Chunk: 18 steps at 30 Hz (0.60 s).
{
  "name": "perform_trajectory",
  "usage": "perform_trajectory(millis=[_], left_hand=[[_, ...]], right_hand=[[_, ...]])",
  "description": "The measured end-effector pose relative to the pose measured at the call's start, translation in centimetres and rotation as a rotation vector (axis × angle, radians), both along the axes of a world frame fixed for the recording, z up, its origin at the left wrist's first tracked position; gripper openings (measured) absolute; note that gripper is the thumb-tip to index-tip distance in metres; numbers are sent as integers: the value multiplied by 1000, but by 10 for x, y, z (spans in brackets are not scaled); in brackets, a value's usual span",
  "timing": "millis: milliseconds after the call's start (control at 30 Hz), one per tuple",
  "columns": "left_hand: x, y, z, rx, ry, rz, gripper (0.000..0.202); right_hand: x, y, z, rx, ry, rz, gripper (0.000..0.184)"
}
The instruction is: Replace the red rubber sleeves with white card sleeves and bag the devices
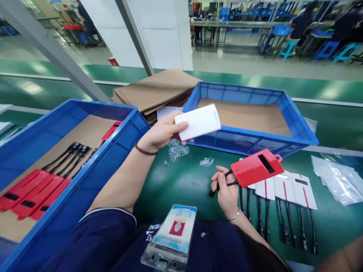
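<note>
By the left hand, a white panel is gripped at its left end; by the right hand, apart and nearer the body, a red case is held by its cables, both long axes rising rightward.

In our left hand we have a plain white case; from our right hand, a red case with a black rectangle and black cables. Right of that hand, white panels bear red stripes and dark leads. Left of our hands, a blue bin shows red units with black rectangles. Beyond our hands, another blue crate has a brown lining. Our bench is green.
</note>
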<state>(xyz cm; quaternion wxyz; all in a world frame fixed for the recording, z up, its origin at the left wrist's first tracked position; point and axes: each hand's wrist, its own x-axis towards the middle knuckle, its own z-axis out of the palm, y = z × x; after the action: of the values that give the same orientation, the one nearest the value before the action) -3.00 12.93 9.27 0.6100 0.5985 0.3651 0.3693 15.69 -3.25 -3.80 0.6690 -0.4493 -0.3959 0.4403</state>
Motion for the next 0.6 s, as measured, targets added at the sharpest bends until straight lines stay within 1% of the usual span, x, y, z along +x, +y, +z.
perform_trajectory(millis=[67,100,167,233,300,400,467,533,600], left_hand=[[-21,-41,-18,-104,10,30,53],[-30,-57,-27,-149,13,38,52],[-43,-81,-42,-221,15,44,52],[-54,-97,-54,-267,14,50,50],[-62,-108,-61,-288,22,51,47],[-69,-119,-68,-310,41,7,44],[-71,-123,-71,-328,50,-31,43],[-72,-124,-75,-341,52,-48,42],[-72,-125,-79,-347,51,-47,42]], right_hand=[[0,2,2,-17,39,11,21],[-1,3,3,-27,51,26,22],[-3,5,4,-48,60,69,24],[-6,7,5,-61,63,137,28],[-9,9,5,-64,53,230,34],[-12,13,4,-52,-16,378,56],[-13,15,1,-54,-71,453,68],[-14,16,-2,-73,-86,487,73],[-16,16,-3,-97,-65,489,74]])
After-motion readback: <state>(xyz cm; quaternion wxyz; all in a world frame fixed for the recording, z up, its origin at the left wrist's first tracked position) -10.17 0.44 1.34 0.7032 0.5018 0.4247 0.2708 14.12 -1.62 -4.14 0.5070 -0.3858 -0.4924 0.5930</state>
